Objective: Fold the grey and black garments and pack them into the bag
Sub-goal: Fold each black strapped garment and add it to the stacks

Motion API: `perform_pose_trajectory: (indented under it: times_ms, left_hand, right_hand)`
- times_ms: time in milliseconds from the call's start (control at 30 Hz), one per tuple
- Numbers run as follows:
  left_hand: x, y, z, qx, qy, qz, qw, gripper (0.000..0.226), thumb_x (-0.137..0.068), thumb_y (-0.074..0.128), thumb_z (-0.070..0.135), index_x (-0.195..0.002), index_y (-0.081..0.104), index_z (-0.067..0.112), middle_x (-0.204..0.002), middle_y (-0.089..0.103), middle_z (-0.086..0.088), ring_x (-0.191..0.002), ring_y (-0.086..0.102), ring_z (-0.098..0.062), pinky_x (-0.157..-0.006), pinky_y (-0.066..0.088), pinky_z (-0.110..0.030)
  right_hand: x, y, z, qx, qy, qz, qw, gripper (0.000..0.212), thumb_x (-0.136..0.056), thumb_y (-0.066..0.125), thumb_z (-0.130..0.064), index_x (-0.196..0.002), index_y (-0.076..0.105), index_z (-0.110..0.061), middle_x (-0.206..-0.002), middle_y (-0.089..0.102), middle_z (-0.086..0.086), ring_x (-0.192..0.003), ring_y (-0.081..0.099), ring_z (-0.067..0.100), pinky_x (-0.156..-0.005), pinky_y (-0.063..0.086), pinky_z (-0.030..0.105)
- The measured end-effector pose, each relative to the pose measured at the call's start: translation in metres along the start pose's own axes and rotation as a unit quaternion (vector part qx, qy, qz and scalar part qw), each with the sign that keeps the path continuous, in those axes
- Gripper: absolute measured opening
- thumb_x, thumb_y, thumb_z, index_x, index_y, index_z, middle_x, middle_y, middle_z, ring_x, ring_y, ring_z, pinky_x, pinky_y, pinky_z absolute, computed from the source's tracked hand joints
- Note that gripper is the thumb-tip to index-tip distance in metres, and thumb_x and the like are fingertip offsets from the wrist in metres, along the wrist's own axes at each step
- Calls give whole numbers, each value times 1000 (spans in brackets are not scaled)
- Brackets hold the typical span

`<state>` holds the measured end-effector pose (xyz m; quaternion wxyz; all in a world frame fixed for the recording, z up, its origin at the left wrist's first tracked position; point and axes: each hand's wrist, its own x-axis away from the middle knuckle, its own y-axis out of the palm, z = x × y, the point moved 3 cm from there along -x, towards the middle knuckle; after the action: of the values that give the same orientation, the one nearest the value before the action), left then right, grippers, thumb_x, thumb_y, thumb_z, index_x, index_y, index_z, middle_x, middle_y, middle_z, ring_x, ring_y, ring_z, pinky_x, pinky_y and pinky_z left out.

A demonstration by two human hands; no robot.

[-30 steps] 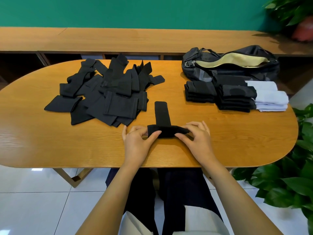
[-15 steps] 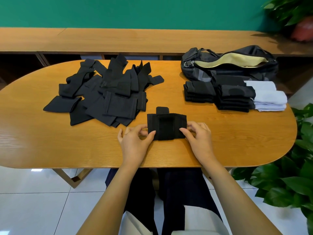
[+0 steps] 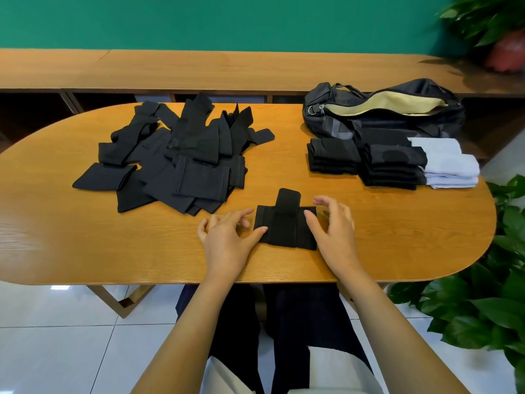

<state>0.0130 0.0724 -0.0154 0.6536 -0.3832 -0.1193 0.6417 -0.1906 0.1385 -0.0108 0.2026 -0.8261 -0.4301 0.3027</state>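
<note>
The oval table [image 3: 85, 237] carries a loose pile of black garments [image 3: 181, 160] at far left. The open bag [image 3: 383, 109] lies at far right, with folded stacks [image 3: 392, 166] just in front of it. The half-folded black piece [image 3: 284, 226] lies near the front edge. The left hand [image 3: 227, 240] and right hand [image 3: 332, 231] flank it with fingers spread and loosely curved. Each thumb seems only to touch an edge. With nothing pinched, the fold may spring open when lifted.

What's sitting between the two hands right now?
Head view: a folded black fabric garment lies on the oval wooden table between left hand and right hand.
</note>
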Motion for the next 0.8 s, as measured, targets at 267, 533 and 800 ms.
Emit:
perform_pose_trajectory:
  times_ms: [267, 533, 800]
  left_hand:
    - [1, 2, 10, -62, 54, -68, 994, 67, -79, 62, 62, -135, 56, 27, -121, 62, 9, -127, 41, -9, -116, -15, -52]
    - [1, 1, 10, -63, 67, -81, 992, 63, -79, 60, 64, -131, 59, 29, -121, 63, 11, -128, 42, -7, -115, -17, -53]
    - [1, 3, 13, -3, 129, -126, 983, 76, -68, 58, 75, -136, 48, 42, -141, 42, 28, -142, 18, 2, -112, -27, -48]
  right_hand:
    - [-15, 8, -4, 55, 8, -122, 991, 49, -103, 26, -45, -147, 32, -25, -139, 49, -9, -138, 31, 5, -121, -6, 36]
    - [-22, 15, -1, 85, -21, -166, 982, 55, -102, 22, -49, -151, 26, -24, -146, 46, -10, -144, 20, 3, -121, -9, 34]
    - [-4, -7, 1, 131, -127, -172, 968, 61, -90, 35, -70, -139, 45, -36, -147, 33, -24, -146, 6, -1, -119, -11, 31]
